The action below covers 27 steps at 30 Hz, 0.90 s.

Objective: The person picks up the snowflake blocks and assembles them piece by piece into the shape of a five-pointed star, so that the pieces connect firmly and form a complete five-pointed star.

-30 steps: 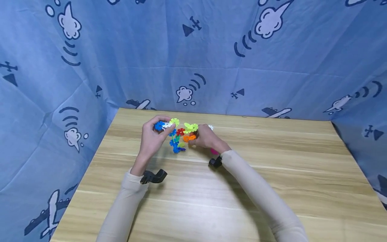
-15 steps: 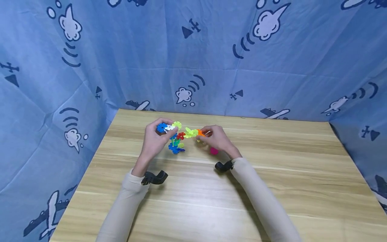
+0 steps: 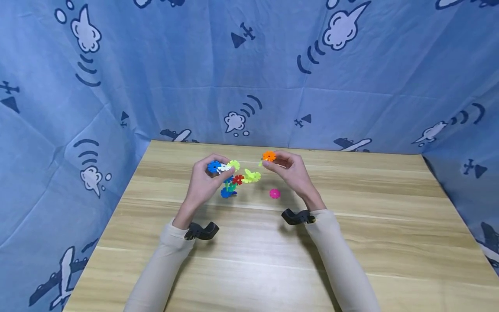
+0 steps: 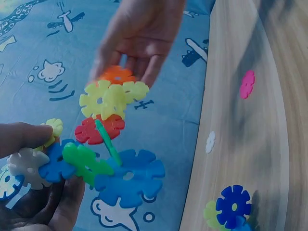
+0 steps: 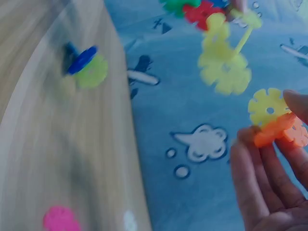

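Observation:
My left hand [image 3: 202, 184] pinches a chain of interlocked plastic flower discs above the table. Among its pieces are a white disc [image 4: 29, 167], a large blue disc [image 4: 130, 178], a green disc [image 4: 86, 163], a red disc [image 3: 238, 179] and, at the right end, yellow-green discs [image 3: 251, 176]. To the right, my right hand [image 3: 294, 173] holds a smaller cluster between thumb and fingers: orange discs [image 5: 276, 131] joined to a yellow disc [image 5: 262, 108]. A gap separates this cluster from the chain.
On the wooden table [image 3: 249, 260] lie a pink flower disc [image 3: 274, 193], a white disc [image 4: 210, 142] and a small group with a dark blue disc [image 4: 233, 207] and a yellow-green one. A blue patterned cloth [image 3: 249, 65] hangs behind and at both sides.
My right hand has moved right, away from the chain, carrying the orange cluster and uncovering the pink disc. My left hand has shifted slightly right with its chain.

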Tool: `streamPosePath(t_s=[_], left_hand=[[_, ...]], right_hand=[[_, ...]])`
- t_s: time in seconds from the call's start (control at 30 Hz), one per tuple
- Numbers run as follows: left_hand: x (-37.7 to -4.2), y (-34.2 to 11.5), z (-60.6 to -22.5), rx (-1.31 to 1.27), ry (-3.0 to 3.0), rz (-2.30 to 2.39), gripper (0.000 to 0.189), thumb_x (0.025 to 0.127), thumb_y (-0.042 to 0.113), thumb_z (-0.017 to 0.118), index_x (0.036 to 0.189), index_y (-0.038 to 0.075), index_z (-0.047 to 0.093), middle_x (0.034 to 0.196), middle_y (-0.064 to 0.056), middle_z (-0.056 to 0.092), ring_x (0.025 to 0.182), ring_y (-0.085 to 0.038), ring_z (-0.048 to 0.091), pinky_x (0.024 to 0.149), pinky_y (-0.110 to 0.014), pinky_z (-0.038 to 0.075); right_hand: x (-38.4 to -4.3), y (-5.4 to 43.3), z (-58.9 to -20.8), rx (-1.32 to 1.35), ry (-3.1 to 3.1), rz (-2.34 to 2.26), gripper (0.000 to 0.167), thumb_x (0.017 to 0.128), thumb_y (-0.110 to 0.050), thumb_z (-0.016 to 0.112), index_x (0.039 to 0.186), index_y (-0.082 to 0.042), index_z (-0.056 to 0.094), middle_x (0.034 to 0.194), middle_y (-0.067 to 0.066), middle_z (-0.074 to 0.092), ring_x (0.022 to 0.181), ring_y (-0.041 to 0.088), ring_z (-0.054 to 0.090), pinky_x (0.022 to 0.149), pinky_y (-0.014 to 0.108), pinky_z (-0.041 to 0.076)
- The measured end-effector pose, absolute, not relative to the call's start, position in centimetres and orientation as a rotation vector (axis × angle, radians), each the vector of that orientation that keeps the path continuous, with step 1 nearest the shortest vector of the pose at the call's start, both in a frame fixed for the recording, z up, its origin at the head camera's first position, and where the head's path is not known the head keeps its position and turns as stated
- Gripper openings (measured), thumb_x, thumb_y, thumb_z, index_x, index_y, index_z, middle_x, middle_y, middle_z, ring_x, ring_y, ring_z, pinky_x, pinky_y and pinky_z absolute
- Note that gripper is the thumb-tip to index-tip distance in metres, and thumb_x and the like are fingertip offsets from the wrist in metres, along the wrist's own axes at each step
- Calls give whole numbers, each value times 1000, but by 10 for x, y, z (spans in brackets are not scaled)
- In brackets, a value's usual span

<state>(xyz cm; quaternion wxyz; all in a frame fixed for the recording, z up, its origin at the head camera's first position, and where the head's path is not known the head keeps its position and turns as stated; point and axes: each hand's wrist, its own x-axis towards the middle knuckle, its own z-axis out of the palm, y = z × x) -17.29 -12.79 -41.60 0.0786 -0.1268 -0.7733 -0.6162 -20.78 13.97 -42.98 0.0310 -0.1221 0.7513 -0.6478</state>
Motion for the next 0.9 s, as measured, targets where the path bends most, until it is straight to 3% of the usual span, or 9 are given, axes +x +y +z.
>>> streamPosePath(t_s=[0.17,0.47,0.73,0.9], left_hand=[[-172,-124,-417,-428,-2315,-1885,19,90,12,82,106,4,73,110,-14,72,75,-15,63,65,-21,54],[-167,-118,-414,-474,-2392,-1847,20,91,17,83,107,11,74,111,-8,73,84,-23,64,71,-25,58],[-165,-114,-415,-504,-2369,-1855,19,90,16,83,106,11,74,108,-8,73,92,-23,66,78,-31,62],[-165,-113,-416,-505,-2355,-1819,19,90,17,83,105,9,75,109,-8,74,97,-23,66,83,-35,63]], right_hand=[[-199,131,-417,-495,2308,-2005,31,97,-23,77,120,-3,71,112,-1,75,107,16,69,98,26,60],[-188,121,-409,-652,2256,-1995,29,98,-12,74,124,-2,68,126,11,74,112,18,69,98,28,60],[-185,119,-409,-638,2272,-1993,27,96,-9,75,121,-3,69,125,16,74,109,19,71,97,28,61],[-185,117,-409,-651,2243,-2027,25,94,-9,77,117,-1,70,122,13,77,104,18,74,95,29,61]])
